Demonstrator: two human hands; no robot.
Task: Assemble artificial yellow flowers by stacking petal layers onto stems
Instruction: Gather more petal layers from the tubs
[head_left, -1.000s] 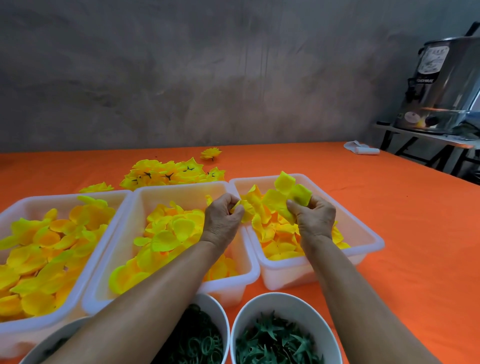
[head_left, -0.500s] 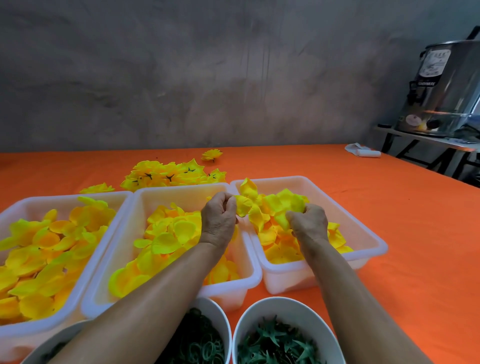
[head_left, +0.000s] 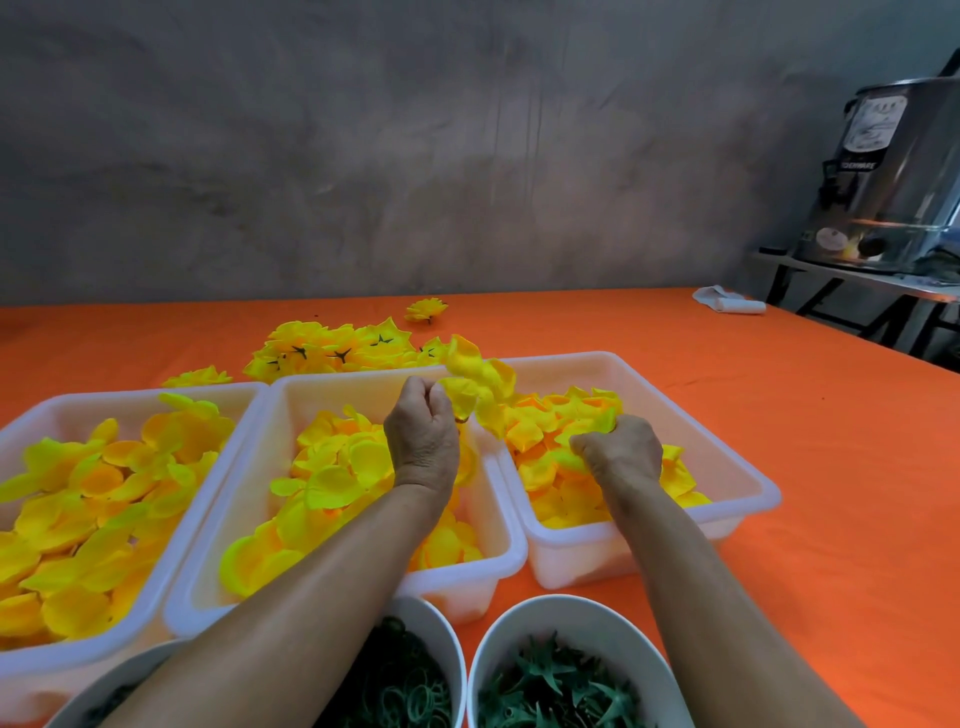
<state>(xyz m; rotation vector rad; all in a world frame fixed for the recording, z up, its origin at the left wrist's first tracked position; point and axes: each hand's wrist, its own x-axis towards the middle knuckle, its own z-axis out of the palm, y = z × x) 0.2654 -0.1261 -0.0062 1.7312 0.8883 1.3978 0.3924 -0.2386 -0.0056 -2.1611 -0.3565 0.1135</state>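
Steel urn (head_left: 898, 171), label unreadable, yellow petals (head_left: 480, 384)

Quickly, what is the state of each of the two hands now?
Left hand: closed, pinching a cluster of yellow fabric petals.
Right hand: closed, gripping yellow petals in the right white plastic tray.

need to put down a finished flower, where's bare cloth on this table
Bare orange cloth lies right of the right bin, out to the table edge, and behind the bins past the flower pile. The near side is crowded: three bins edge to edge, bowls in front.
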